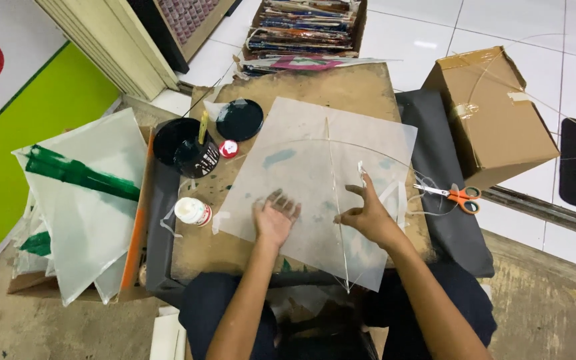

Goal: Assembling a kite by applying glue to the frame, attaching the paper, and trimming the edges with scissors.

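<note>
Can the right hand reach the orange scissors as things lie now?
Probably yes. The right hand rests on the thin paper sheet, and the scissors lie just right of it with nothing between.

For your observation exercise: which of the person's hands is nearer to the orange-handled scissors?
Right. The right hand rests on the translucent sheet just left of the scissors; the left hand lies farther left, pressed flat on the sheet.
</note>
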